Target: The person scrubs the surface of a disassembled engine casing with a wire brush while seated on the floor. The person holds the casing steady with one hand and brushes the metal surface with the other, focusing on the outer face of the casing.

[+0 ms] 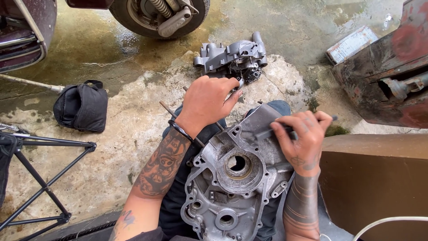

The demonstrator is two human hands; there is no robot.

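A: Item one, large grey engine casing (236, 178)?

B: Lying across the person's lap. The right hand (303, 134) is closing around a thin dark tool (276, 132), pressing it on the casing's upper edge.

A: Left hand (206, 101)?

B: Hovering just beyond the casing's top, fingers curling loosely, clamping nothing visible. A second grey casing (232, 58) is lying farther beyond; a black bag (81, 106) is sitting well left.

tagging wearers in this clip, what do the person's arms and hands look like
Both arms are bare, no sleeves or gloves. The left forearm carries a large figure tattoo, with dark bands at the wrist. The right forearm has ring-like line tattoos, and the right hand has small markings.
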